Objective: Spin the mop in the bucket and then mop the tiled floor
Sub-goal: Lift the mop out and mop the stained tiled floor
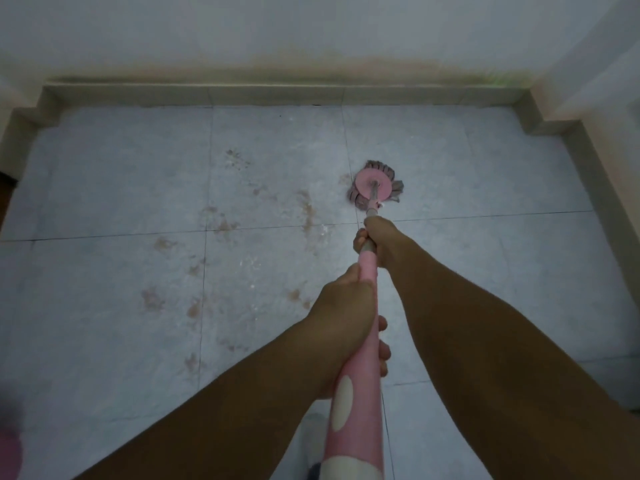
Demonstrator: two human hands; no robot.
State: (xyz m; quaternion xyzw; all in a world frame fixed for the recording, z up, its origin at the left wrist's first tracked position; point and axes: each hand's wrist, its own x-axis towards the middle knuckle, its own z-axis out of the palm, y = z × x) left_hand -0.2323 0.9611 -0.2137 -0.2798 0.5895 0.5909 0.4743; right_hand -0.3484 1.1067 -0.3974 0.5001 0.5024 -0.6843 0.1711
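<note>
Both my hands are wrapped tight on the one mop handle (pixel 363 327): left hand (pixel 349 323) on the pink part, right hand (pixel 375 242) farther down where it turns to metal. The mop head (pixel 375 185) sits flat on the tiled floor (pixel 114 299), well short of the baseboard (pixel 277 95) along the far wall (pixel 311 26). Plenty of open tile to the left, dotted with brown stains (pixel 308 213). On the right another baseboard edge closes in.

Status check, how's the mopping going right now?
Left hand and right hand both gripping mop handle. Mop head down on tiled floor. Brown stains left of it. Nothing blocking.
</note>
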